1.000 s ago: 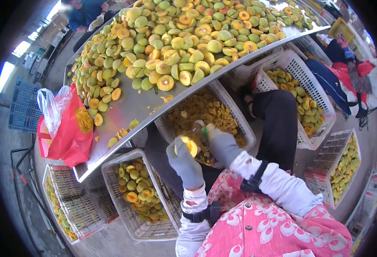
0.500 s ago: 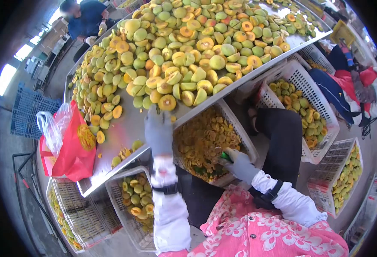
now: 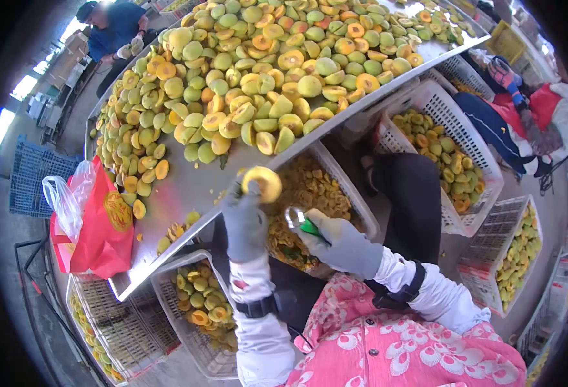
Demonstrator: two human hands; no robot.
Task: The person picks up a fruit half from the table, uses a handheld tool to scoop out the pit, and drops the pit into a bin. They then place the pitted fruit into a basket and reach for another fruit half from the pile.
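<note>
My left hand, in a grey glove, is closed on an apricot half and holds it up over the table's near edge, its orange cut face showing. My right hand, also gloved, grips a green-handled pitting tool with a shiny rounded metal head pointing toward the fruit. Tool and fruit are a short distance apart. Below both hands, a crate holds a heap of yellowish scraps. Beyond them, a large pile of halved apricots covers much of the metal table.
A red bag sits at the table's left corner. White crates of fruit stand at lower left, right and far right. One person is at upper left, another at upper right.
My left hand has drawn back from the pile with an apricot half in it. My right hand has risen from the scrap crate with the tool, toward the left hand.
</note>
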